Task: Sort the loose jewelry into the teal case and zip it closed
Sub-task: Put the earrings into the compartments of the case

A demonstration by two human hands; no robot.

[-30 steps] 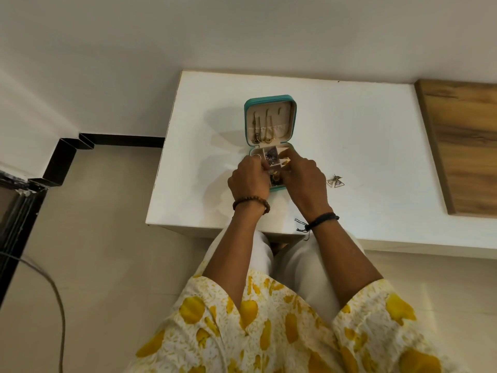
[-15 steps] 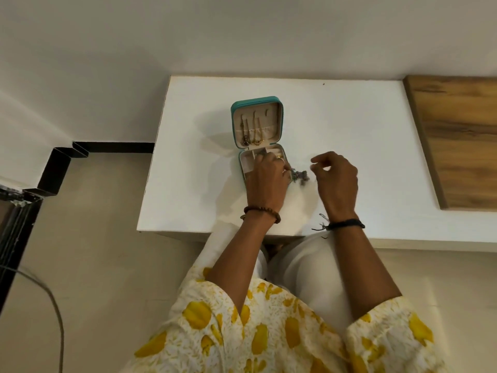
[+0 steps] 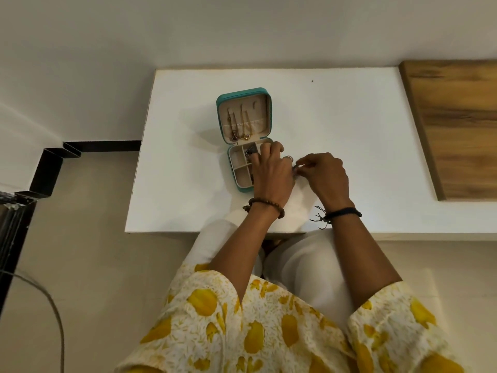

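While L hand (image 3: 271, 170) rests on open teal case (image 3: 243, 93), fingers curled, R hand (image 3: 324, 173) pinches small jewelry piece (image 3: 295, 169) beside it.

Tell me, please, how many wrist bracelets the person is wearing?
2: a brown beaded bracelet on the left wrist and a black cord bracelet on the right wrist; the yellow-patterned sleeves may hide more.

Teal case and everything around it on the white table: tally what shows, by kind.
Teal case, open: 1
Necklaces hanging in the lid: 2, a third uncertain
Small jewelry piece pinched between left hand and right hand: 1
Wooden board: 1
Wrist bracelets: 2
Total: 7
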